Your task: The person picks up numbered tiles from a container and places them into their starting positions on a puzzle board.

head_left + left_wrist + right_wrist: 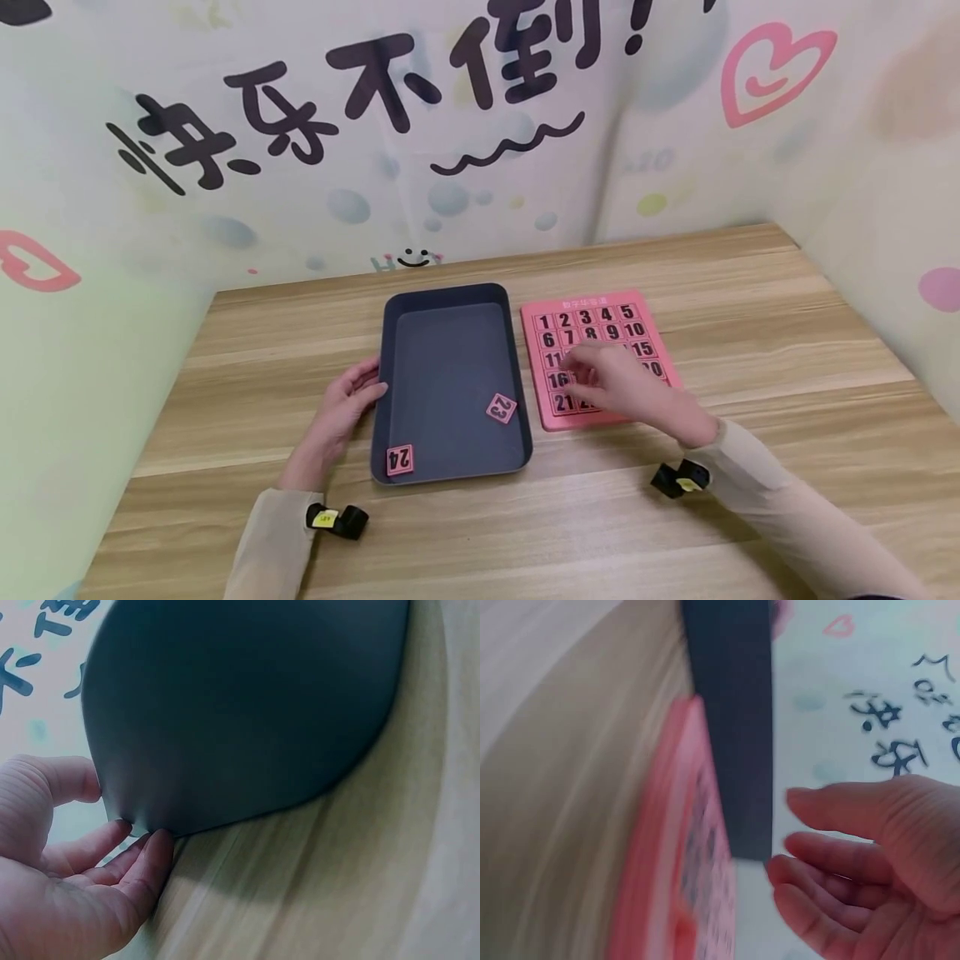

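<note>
A dark grey tray (450, 367) lies on the table with two loose pink number tiles in it. Tile 24 (400, 459) is in the near left corner, and tile 23 (501, 408) lies askew near the right wall. My left hand (347, 408) holds the tray's left side, thumb at the rim and fingertips against the outer wall (247, 712). To the tray's right lies a pink number board (534, 367) with rows of numbered tiles. Over it hovers my right hand (618, 379), loosely bent, thumb and fingers (821, 900) apart with nothing between them. It hides part of the lower rows.
The wooden table (787, 375) reaches to a printed cloth backdrop (480, 200) at the back and sides. Black wrist cameras are strapped to the left wrist (333, 519) and the right wrist (681, 479).
</note>
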`<state>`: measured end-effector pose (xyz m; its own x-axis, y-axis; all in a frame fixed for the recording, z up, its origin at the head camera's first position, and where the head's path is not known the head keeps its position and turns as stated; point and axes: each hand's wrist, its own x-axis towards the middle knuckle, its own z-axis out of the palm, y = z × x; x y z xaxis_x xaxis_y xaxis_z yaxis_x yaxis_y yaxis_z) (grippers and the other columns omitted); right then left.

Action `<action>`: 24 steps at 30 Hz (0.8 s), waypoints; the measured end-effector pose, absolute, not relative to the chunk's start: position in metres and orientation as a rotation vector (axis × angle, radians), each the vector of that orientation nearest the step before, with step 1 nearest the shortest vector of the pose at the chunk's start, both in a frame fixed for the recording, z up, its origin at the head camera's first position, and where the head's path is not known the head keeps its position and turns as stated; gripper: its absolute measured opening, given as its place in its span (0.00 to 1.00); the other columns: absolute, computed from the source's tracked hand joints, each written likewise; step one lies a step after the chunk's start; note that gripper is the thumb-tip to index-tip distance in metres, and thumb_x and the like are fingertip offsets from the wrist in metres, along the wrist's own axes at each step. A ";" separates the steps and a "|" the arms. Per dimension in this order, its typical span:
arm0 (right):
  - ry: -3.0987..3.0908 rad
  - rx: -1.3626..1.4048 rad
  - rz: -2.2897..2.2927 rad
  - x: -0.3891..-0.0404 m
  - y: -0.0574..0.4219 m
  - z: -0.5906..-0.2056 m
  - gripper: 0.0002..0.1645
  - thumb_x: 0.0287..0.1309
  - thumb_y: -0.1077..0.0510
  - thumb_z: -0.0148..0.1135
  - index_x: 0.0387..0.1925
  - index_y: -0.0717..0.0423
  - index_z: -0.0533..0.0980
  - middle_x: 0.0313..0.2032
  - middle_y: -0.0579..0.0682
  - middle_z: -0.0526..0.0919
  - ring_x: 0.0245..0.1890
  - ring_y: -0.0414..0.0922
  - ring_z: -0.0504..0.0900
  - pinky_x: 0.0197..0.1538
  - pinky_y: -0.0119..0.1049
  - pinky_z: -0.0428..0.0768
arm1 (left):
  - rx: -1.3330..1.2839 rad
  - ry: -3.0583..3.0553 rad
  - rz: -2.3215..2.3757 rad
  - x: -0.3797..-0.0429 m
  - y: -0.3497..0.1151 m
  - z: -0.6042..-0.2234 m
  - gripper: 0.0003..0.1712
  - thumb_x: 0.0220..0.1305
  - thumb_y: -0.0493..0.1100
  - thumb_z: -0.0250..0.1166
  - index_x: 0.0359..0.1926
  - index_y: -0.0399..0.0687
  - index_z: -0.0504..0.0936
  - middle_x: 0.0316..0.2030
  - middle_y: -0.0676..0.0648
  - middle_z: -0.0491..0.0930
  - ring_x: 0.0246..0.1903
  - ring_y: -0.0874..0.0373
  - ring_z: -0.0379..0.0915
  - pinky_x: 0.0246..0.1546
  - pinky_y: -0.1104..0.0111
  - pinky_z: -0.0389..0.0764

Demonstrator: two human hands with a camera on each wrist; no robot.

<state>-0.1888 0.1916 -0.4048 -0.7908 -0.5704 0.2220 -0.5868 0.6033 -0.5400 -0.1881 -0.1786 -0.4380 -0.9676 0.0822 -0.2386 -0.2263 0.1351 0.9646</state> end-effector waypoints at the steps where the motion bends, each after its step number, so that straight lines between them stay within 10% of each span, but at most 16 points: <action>1: -2.762 1.013 0.995 -0.189 0.184 -0.403 0.10 0.47 0.64 0.70 0.34 0.62 0.79 0.28 0.50 0.81 0.28 0.41 0.78 0.32 0.32 0.78 | -0.146 2.176 1.918 -0.188 -0.179 -0.438 0.30 0.65 0.30 0.53 0.67 0.31 0.58 0.64 0.32 0.61 0.60 0.49 0.61 0.47 0.81 0.70; 24: -2.980 1.135 0.468 -0.178 0.090 -0.403 0.14 0.46 0.56 0.72 0.31 0.59 0.77 0.26 0.47 0.72 0.24 0.41 0.71 0.28 0.33 0.73 | -0.152 2.185 1.908 -0.186 -0.177 -0.435 0.30 0.65 0.30 0.53 0.67 0.31 0.57 0.64 0.31 0.60 0.62 0.46 0.59 0.47 0.82 0.69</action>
